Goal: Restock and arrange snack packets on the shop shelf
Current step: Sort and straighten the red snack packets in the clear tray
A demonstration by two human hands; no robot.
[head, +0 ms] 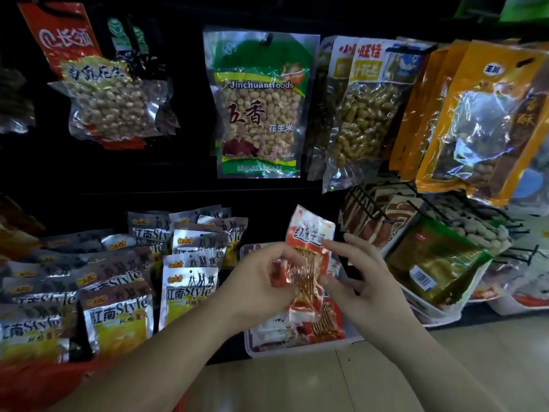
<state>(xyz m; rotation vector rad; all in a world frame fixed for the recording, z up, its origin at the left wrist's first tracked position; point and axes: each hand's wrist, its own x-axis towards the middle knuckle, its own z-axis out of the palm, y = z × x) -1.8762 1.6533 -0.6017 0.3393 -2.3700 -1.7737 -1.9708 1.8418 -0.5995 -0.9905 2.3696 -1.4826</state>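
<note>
Left hand (261, 278) and right hand (359, 281) hold a red-and-white snack packet (307, 263) upright above a white tray (300, 347).

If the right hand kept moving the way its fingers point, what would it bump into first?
The red-and-white packet, which the right hand already pinches. Just beyond it, probably the left hand, gripping the packet's other side.

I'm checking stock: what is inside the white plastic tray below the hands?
Loose red-and-white snack packets lie in the white plastic tray. The left hand, the right hand and the held red-and-white packet cover its middle, so the count is hidden.
</note>
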